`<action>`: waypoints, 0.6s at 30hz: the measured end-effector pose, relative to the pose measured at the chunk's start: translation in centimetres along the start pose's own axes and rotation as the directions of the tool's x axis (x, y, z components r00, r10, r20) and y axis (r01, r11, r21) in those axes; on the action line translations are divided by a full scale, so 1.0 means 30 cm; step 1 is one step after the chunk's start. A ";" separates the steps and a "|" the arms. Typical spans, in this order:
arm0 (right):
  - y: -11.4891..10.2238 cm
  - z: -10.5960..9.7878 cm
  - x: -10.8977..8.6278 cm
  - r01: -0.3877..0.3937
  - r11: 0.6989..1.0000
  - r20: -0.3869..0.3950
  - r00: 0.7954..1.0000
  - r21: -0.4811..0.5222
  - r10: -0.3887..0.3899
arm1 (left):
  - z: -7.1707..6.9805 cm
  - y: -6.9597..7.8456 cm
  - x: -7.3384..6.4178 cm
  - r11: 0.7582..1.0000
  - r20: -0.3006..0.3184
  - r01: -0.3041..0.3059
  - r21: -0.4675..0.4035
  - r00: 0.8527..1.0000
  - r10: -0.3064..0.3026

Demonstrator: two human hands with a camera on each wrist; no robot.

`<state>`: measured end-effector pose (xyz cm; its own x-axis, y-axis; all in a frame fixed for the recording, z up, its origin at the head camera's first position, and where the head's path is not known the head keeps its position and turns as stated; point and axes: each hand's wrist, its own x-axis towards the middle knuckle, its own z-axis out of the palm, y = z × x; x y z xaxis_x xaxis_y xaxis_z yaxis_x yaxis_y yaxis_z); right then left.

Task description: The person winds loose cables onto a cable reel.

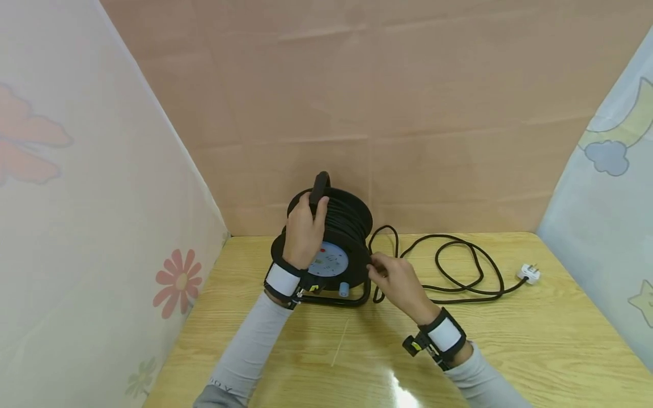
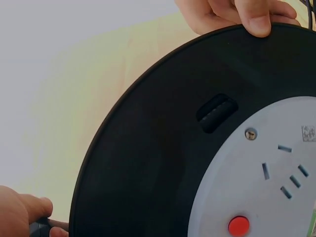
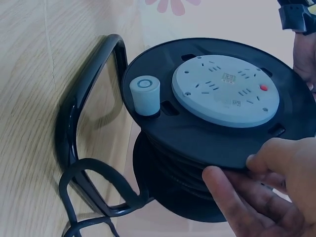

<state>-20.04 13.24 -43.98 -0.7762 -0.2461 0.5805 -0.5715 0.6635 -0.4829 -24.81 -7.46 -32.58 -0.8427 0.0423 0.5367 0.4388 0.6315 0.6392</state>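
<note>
A black cable reel (image 1: 359,249) stands on a tubular frame (image 3: 66,128), its grey socket face (image 3: 224,91) bearing a red button (image 2: 239,226) and a pale blue knob (image 3: 146,96). Black cable is wound between its two discs. My left hand (image 1: 303,232) grips the black handle (image 1: 319,187) at the top of the frame; only its fingertips show in the left wrist view. At the disc's right side, my right hand (image 1: 400,280) pinches the rim, thumb on the face and fingers beneath the edge, as the right wrist view shows.
Loose black cable (image 1: 502,283) loops across the wooden table (image 1: 510,351) right of the reel and ends in a white plug (image 1: 529,274). A brown sheet (image 1: 408,113) hangs behind; patterned sheets (image 1: 127,170) flank both sides.
</note>
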 end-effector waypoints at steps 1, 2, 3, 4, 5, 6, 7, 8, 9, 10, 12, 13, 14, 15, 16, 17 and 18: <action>0.003 -0.002 0.001 -0.005 1.000 0.014 1.000 0.011 0.005 | -0.002 -0.002 0.000 1.000 0.002 0.002 -0.009 1.000 -0.002; 0.007 -0.005 0.001 -0.013 1.000 0.034 0.999 0.028 0.012 | -0.005 -0.004 0.001 1.000 0.007 0.005 -0.021 1.000 -0.005; 0.013 -0.010 0.000 -0.030 0.998 0.054 0.998 0.049 0.027 | -0.008 -0.006 0.001 1.000 0.012 0.005 -0.031 1.000 -0.004; 0.019 -0.019 -0.002 -0.051 0.996 0.077 0.996 0.073 0.046 | -0.013 -0.006 0.000 0.999 0.020 0.003 -0.045 1.000 -0.002; 0.029 -0.028 -0.004 -0.078 0.992 0.095 0.993 0.101 0.069 | -0.018 -0.007 -0.002 0.998 0.032 0.002 -0.062 1.000 0.000; 0.039 -0.038 -0.008 -0.106 0.986 0.111 0.990 0.127 0.092 | -0.023 -0.009 -0.004 0.997 0.044 -0.001 -0.078 0.999 0.004; 0.052 -0.048 -0.012 -0.134 0.980 0.122 0.986 0.146 0.117 | -0.029 -0.011 -0.007 0.995 0.058 -0.002 -0.096 0.998 0.008; 0.065 -0.058 -0.017 -0.161 0.974 0.128 0.982 0.161 0.141 | -0.035 -0.014 -0.010 0.994 0.071 -0.005 -0.112 0.997 0.013; 0.080 -0.066 -0.023 -0.186 0.967 0.128 0.978 0.175 0.165 | -0.041 -0.018 -0.014 0.992 0.081 -0.013 -0.128 0.996 0.024; 0.095 -0.073 -0.030 -0.205 0.961 0.127 0.975 0.185 0.183 | -0.047 -0.022 -0.019 0.989 0.089 -0.024 -0.147 0.995 0.037; 0.123 -0.083 -0.046 -0.235 0.951 0.126 0.969 0.202 0.213 | -0.059 -0.031 -0.031 0.984 0.083 -0.053 -0.170 0.994 0.068; 0.136 -0.084 -0.054 -0.250 0.946 0.127 0.965 0.206 0.227 | -0.065 -0.037 -0.040 0.982 0.068 -0.071 -0.175 0.994 0.084; 0.150 -0.083 -0.063 -0.264 0.940 0.131 0.962 0.216 0.240 | -0.070 -0.042 -0.050 0.980 0.045 -0.091 -0.179 0.994 0.100; 0.162 -0.080 -0.072 -0.278 0.935 0.137 0.958 0.218 0.253 | -0.076 -0.047 -0.060 0.977 0.012 -0.113 -0.182 0.993 0.117; 0.174 -0.075 -0.082 -0.292 0.932 0.143 0.953 0.216 0.266 | -0.081 -0.051 -0.072 0.974 -0.027 -0.134 -0.183 0.991 0.131; 0.187 -0.068 -0.092 -0.304 0.930 0.148 0.949 0.205 0.277 | -0.085 -0.055 -0.085 0.971 -0.072 -0.153 -0.184 0.987 0.142; 0.200 -0.059 -0.101 -0.310 0.933 0.151 0.946 0.180 0.286 | -0.089 -0.060 -0.099 0.968 -0.122 -0.169 -0.186 0.982 0.147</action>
<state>-20.65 19.22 -47.49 -0.9379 -0.1499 0.3128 -0.3406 0.5681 -0.7492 -22.27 -10.79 -33.86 -0.7244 0.0402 0.6882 0.6247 0.4605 0.6306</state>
